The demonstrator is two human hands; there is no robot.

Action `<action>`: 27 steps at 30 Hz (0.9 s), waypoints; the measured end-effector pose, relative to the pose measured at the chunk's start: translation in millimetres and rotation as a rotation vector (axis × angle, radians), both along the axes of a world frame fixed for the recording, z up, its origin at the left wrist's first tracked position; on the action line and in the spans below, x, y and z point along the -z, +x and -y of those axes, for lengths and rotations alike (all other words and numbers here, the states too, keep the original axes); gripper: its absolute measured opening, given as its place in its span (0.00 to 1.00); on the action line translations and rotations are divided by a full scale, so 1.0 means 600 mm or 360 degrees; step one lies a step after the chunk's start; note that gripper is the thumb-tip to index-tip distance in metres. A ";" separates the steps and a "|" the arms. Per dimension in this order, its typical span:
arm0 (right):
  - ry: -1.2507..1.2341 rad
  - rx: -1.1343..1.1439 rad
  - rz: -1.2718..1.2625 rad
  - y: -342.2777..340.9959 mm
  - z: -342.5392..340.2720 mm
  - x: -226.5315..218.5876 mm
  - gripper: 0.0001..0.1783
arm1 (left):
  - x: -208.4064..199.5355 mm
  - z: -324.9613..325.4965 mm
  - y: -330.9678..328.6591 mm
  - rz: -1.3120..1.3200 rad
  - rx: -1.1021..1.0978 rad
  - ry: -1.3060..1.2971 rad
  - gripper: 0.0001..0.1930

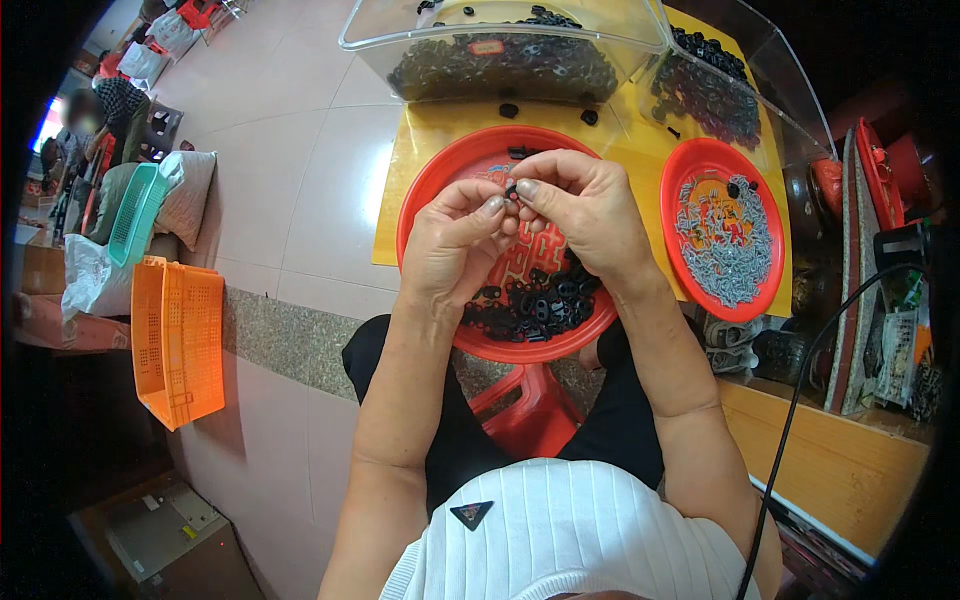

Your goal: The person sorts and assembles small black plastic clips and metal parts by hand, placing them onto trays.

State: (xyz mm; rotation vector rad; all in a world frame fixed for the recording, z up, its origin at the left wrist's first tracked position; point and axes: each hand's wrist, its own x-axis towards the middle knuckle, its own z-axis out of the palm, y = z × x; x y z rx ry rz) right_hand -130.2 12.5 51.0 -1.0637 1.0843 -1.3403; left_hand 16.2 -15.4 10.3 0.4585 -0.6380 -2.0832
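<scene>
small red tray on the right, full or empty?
Not empty: the small red tray holds a spread heap of grey metal pieces across its middle; rim bare.

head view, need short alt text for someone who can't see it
Seen from above, a seated person's left hand and right hand pinch a small black part over a red tray of black parts; a smaller red tray of grey pieces sits to the right.

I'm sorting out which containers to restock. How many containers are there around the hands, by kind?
Round red plastic trays: 2, the large one with black parts under the hands, the smaller one with grey metal parts.
Clear plastic bins of black parts: 2, one ahead, one to its right.
Orange plastic crates: 1.
Teal plastic baskets: 1.
Total: 6
</scene>
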 end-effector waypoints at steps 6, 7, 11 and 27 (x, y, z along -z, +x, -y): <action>-0.0130 -0.0028 -0.0324 -0.002 0.000 0.008 0.05 | 0.003 -0.003 0.000 -0.0022 0.0005 0.0039 0.04; -0.0164 -0.0035 -0.0493 -0.006 0.000 0.009 0.05 | 0.002 -0.004 -0.001 0.0000 0.0001 0.0041 0.04; -0.0145 -0.0063 -0.0725 -0.022 -0.004 -0.004 0.05 | -0.002 -0.006 -0.004 0.0032 -0.0021 0.0079 0.03; 0.0110 0.0010 -0.0414 -0.005 -0.011 -0.009 0.05 | -0.003 -0.012 -0.009 0.0014 -0.0048 0.0107 0.03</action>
